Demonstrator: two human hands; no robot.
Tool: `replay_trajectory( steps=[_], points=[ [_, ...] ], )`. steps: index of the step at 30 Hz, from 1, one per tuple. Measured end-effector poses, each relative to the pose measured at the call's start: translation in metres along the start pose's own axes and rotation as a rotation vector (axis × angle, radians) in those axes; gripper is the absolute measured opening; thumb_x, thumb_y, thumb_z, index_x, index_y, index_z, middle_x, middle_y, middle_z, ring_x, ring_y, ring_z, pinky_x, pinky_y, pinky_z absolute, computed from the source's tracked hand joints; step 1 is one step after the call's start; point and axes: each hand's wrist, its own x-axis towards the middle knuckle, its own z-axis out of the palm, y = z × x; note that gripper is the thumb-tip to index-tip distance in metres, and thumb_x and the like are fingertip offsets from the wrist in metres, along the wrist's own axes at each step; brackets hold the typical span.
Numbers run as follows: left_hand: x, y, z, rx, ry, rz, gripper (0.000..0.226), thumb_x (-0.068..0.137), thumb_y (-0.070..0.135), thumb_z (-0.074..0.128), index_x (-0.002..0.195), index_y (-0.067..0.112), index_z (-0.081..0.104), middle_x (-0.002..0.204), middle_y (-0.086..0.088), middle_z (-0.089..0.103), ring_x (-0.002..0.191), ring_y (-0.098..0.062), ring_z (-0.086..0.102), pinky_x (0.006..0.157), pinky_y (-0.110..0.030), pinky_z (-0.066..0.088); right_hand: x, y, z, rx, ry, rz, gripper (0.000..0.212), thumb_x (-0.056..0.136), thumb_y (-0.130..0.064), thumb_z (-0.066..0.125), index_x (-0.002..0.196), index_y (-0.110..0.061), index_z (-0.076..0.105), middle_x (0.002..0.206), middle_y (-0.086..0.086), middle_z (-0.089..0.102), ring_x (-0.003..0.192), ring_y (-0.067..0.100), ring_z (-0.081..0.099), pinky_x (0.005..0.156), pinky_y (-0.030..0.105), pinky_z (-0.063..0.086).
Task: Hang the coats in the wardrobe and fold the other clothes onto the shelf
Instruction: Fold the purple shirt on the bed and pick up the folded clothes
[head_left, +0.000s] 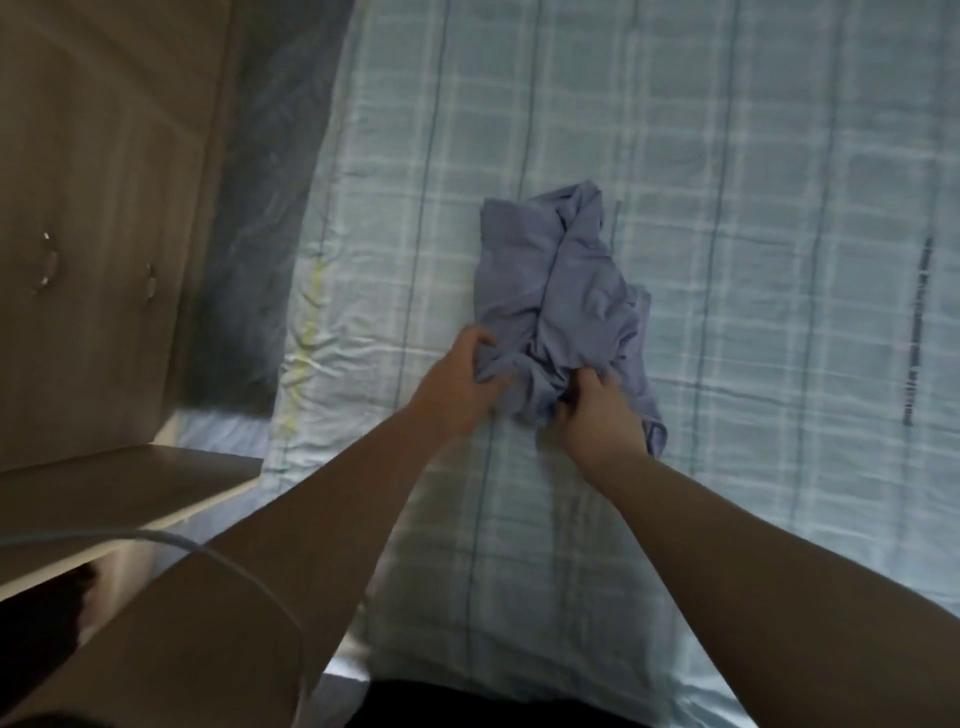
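A crumpled blue-grey garment (561, 291) lies bunched on the bed (753, 260), which has a pale blue checked cover. My left hand (457, 384) grips the garment's near left edge, fingers curled into the cloth. My right hand (597, 410) pinches the bunched fabric at the near right, thumb and fingers closed on it. The far part of the garment rests on the bed in loose folds.
A wooden wardrobe (93, 218) with closed doors and metal handles stands at the left. Below it a pale shelf or tabletop (119, 493) juts toward the bed. A thin white cable (244, 571) runs across my left forearm.
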Motion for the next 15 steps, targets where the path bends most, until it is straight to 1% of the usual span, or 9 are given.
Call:
replay_trajectory(
  steps=[2, 4, 5, 7, 9, 10, 12, 14, 15],
  points=[
    [-0.017, 0.023, -0.005, -0.145, -0.006, 0.036, 0.033, 0.089, 0.015, 0.066, 0.118, 0.019, 0.052, 0.089, -0.006, 0.063, 0.07, -0.017, 0.06, 0.055, -0.024, 0.048, -0.011, -0.006, -0.01, 0.172, 0.055, -0.093, 0.012, 0.085, -0.011, 0.055, 0.095, -0.01, 0.049, 0.093, 0.014, 0.056, 0.082, 0.032, 0.056, 0.067, 0.037, 0.041],
    [-0.041, 0.049, -0.009, -0.231, 0.0, 0.047, 0.029, 0.091, 0.017, 0.067, 0.117, 0.017, 0.056, 0.089, -0.005, 0.064, 0.07, -0.013, 0.061, 0.054, -0.024, 0.048, -0.034, -0.015, -0.027, 0.347, 0.023, -0.162, 0.017, 0.083, -0.007, 0.052, 0.098, -0.014, 0.049, 0.085, 0.003, 0.055, 0.072, 0.014, 0.054, 0.063, 0.029, 0.039],
    [-0.055, 0.063, -0.011, -0.259, 0.01, 0.054, 0.027, 0.092, 0.016, 0.067, 0.117, 0.015, 0.057, 0.088, -0.002, 0.063, 0.069, -0.01, 0.061, 0.053, -0.022, 0.048, -0.047, -0.018, -0.036, 0.416, -0.007, -0.207, 0.027, 0.082, -0.008, 0.052, 0.108, -0.015, 0.051, 0.091, 0.001, 0.058, 0.076, 0.008, 0.056, 0.064, 0.026, 0.042],
    [-0.088, 0.09, -0.013, -0.277, 0.018, 0.086, 0.026, 0.093, 0.014, 0.066, 0.118, 0.01, 0.057, 0.087, 0.002, 0.06, 0.066, -0.001, 0.059, 0.054, -0.018, 0.048, -0.073, -0.021, -0.053, 0.49, -0.039, -0.294, 0.048, 0.082, -0.012, 0.056, 0.129, -0.019, 0.048, 0.111, -0.003, 0.061, 0.091, 0.001, 0.06, 0.076, 0.019, 0.049],
    [-0.125, 0.116, -0.014, -0.288, 0.026, 0.132, 0.025, 0.094, 0.013, 0.065, 0.117, 0.009, 0.058, 0.089, 0.002, 0.061, 0.067, 0.001, 0.057, 0.057, -0.017, 0.048, -0.1, -0.026, -0.077, 0.518, 0.018, -0.359, 0.048, 0.088, -0.018, 0.062, 0.132, -0.027, 0.047, 0.119, -0.007, 0.06, 0.1, 0.002, 0.06, 0.085, 0.016, 0.048],
    [-0.145, 0.128, -0.016, -0.303, 0.026, 0.152, 0.024, 0.094, 0.013, 0.065, 0.116, 0.011, 0.059, 0.092, 0.001, 0.062, 0.07, 0.002, 0.059, 0.059, -0.016, 0.049, -0.114, -0.029, -0.091, 0.524, 0.055, -0.4, 0.04, 0.09, -0.019, 0.063, 0.127, -0.03, 0.05, 0.116, -0.007, 0.061, 0.098, 0.002, 0.059, 0.084, 0.013, 0.045],
    [-0.183, 0.15, -0.021, -0.364, 0.032, 0.163, 0.029, 0.091, 0.02, 0.068, 0.117, 0.015, 0.059, 0.104, -0.004, 0.065, 0.082, -0.001, 0.064, 0.068, -0.02, 0.052, -0.138, -0.034, -0.123, 0.49, 0.126, -0.451, 0.023, 0.094, -0.015, 0.06, 0.105, -0.035, 0.056, 0.096, -0.007, 0.063, 0.084, 0.004, 0.058, 0.074, 0.008, 0.04],
    [-0.218, 0.17, -0.03, -0.481, 0.014, 0.16, 0.038, 0.084, 0.027, 0.068, 0.119, 0.015, 0.06, 0.109, -0.007, 0.066, 0.088, -0.011, 0.066, 0.07, -0.026, 0.053, -0.164, -0.041, -0.156, 0.439, 0.149, -0.456, 0.027, 0.094, -0.014, 0.056, 0.08, -0.036, 0.051, 0.074, -0.009, 0.056, 0.067, 0.003, 0.052, 0.063, 0.02, 0.037],
    [-0.235, 0.181, -0.036, -0.574, -0.015, 0.168, 0.038, 0.082, 0.026, 0.066, 0.117, 0.015, 0.06, 0.108, -0.006, 0.065, 0.089, -0.014, 0.066, 0.069, -0.027, 0.052, -0.176, -0.045, -0.172, 0.432, 0.149, -0.457, 0.029, 0.094, -0.013, 0.053, 0.074, -0.033, 0.048, 0.069, -0.008, 0.053, 0.063, 0.001, 0.049, 0.06, 0.023, 0.036]
  ],
)
